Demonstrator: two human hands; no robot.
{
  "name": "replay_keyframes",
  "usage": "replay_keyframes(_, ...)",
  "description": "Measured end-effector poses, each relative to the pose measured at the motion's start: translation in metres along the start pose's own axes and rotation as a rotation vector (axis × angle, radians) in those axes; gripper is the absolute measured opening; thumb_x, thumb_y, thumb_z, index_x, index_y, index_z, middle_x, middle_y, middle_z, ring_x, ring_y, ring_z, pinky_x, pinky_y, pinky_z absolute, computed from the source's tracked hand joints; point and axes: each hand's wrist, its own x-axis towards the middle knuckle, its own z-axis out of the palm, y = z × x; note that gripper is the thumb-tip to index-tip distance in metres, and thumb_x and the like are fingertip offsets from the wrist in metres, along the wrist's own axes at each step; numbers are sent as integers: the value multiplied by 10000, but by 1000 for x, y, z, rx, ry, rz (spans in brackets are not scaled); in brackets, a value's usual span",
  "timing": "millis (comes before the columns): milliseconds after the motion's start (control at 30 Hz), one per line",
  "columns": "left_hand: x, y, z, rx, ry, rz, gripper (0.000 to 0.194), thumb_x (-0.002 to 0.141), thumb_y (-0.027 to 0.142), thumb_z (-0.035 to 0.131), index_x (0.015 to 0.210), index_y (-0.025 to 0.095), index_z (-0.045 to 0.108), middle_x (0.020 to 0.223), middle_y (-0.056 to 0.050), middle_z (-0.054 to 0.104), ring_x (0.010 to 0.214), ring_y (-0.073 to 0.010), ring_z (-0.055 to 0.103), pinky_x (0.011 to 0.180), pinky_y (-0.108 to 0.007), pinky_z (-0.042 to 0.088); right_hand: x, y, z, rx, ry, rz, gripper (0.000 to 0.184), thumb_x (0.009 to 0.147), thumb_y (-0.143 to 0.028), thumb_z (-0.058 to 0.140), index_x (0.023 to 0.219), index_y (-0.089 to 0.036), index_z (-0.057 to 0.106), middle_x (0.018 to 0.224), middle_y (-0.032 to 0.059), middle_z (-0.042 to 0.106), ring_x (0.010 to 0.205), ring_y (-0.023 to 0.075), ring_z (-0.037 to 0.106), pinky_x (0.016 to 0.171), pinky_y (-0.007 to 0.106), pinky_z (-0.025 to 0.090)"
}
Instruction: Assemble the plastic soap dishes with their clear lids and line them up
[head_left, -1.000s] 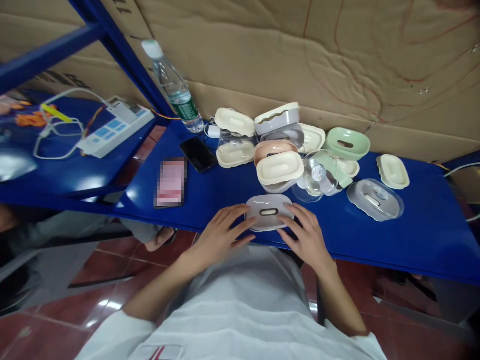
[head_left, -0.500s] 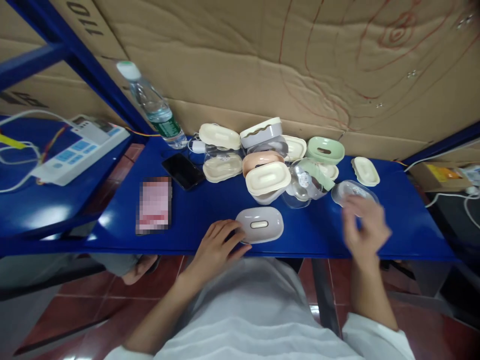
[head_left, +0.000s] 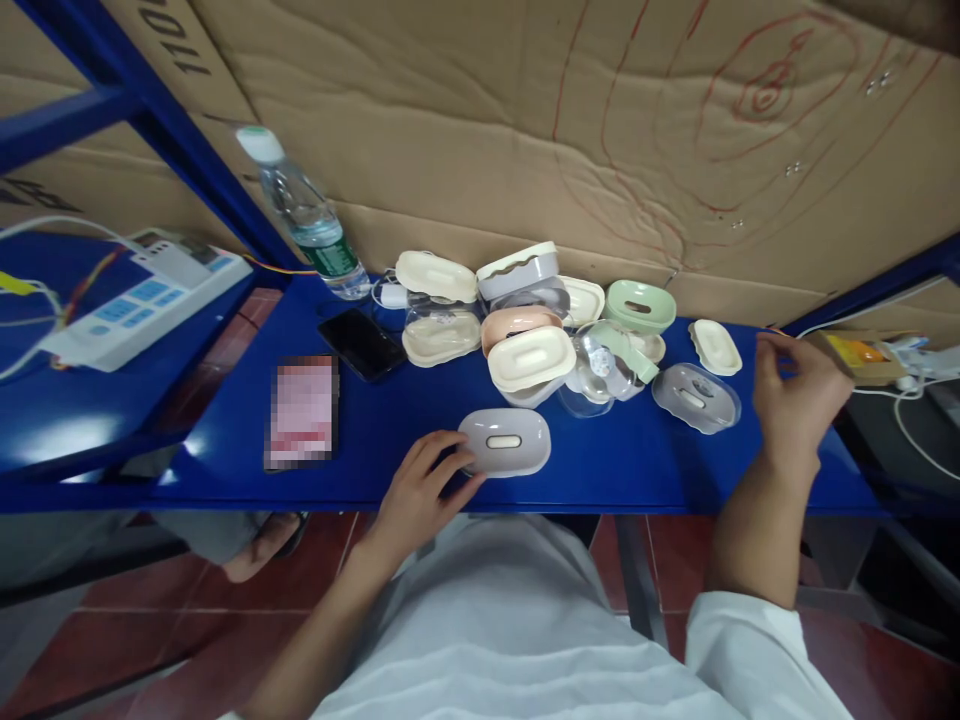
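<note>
My left hand (head_left: 431,482) rests at the left end of a glossy grey oval soap dish (head_left: 525,459), fingers on its rim and thumb at the near side. The dish lies flat near the front edge, with a pale oblong piece in its middle. Raised at the right, my right hand (head_left: 802,395) has its fingers curled to a pinch; whatever is between them, if anything, cannot be made out. Left of it lie a transparent grey oval cover (head_left: 712,398) and, farther back, a cream wavy-edged tray (head_left: 716,347).
Cream trays (head_left: 532,358), a green dish (head_left: 640,305) and clear covers (head_left: 600,360) are heaped at the back. A water bottle (head_left: 326,240), a phone (head_left: 361,343) and a blurred-out item (head_left: 301,412) are on the left. A power strip (head_left: 142,310) lies beyond, a cardboard wall (head_left: 420,140) behind.
My right hand has moved right and up, off the transparent grey cover, which now shows whole. My left hand stays at the grey dish. The view has shifted slightly.
</note>
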Motion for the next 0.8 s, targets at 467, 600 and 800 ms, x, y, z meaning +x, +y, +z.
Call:
replay_keyframes(467,4,3,3,43,2,10,103,1023,249,704,1121,225,683,1240,-113,730,1138,-271,714,971,-440,638,-28,-84,52,252,-333,-258,586,1039,-583,575,1413,-150,702,1332,197,767,1217,382,724,1049,536,542)
replay_keyframes(600,4,2,4,35,-12,-2,102,1025,248,701,1121,216,689,1258,-123,725,1159,-273,709,982,-447,635,-41,-93,69,425,-417,-110,528,941,-620,694,1263,-206,757,1254,137,806,1158,353,756,1014,504,582)
replay_keyframes(800,1,1,4,32,-27,54,199,1000,276,756,1178,216,692,1279,-124,722,1186,-279,706,1021,-465,625,-30,-95,63,722,-213,21,495,983,-591,638,1296,-212,701,1204,112,790,1060,272,759,979,465,609)
